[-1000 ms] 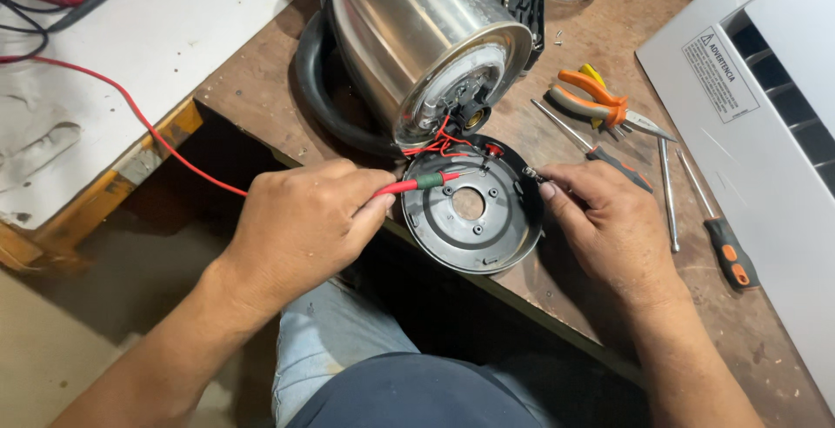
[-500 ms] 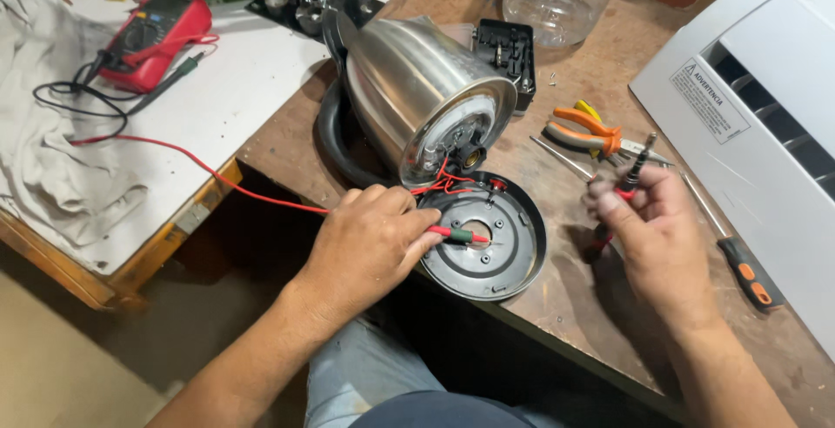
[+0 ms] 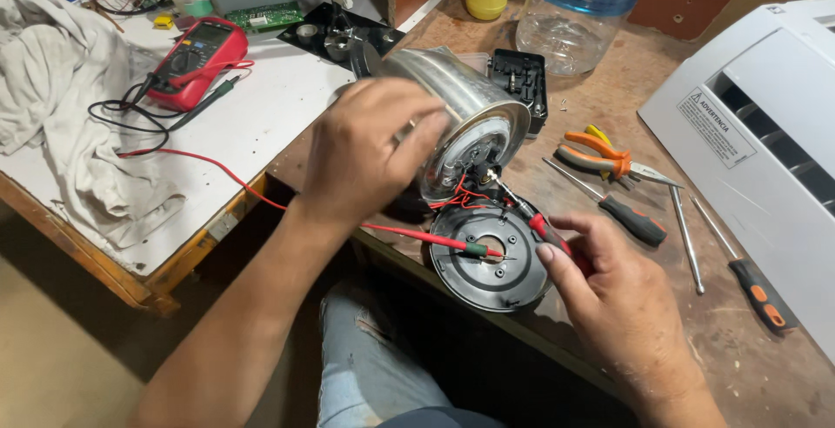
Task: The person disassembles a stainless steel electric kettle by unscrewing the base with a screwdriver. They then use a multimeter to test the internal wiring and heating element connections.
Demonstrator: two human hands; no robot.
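The left hand (image 3: 365, 154) grasps the steel kettle (image 3: 470, 123), lying on the brown wooden workbench (image 3: 626, 89). The right hand (image 3: 609, 284) pinches a probe (image 3: 544, 228) over the round base (image 3: 491, 258). A red meter (image 3: 196, 63) rests on the adjoining white table (image 3: 261, 123).

A steel kettle (image 3: 470, 119) lies on its side, its round black base plate (image 3: 491, 258) open, red probe (image 3: 452, 243) across it.

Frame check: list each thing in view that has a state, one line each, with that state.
Steel kettle: on its side, underside open, red wires showing.
Round base plate: off the kettle, flat on the bench.
Red probe: lying across the base plate, unheld.
Left hand: gripping the kettle body.
Right hand: holding a second probe at the kettle's underside.
Red multimeter: leads plugged in; display unreadable.
Orange pliers: closed, lying flat.
Plastic bottle: upright.
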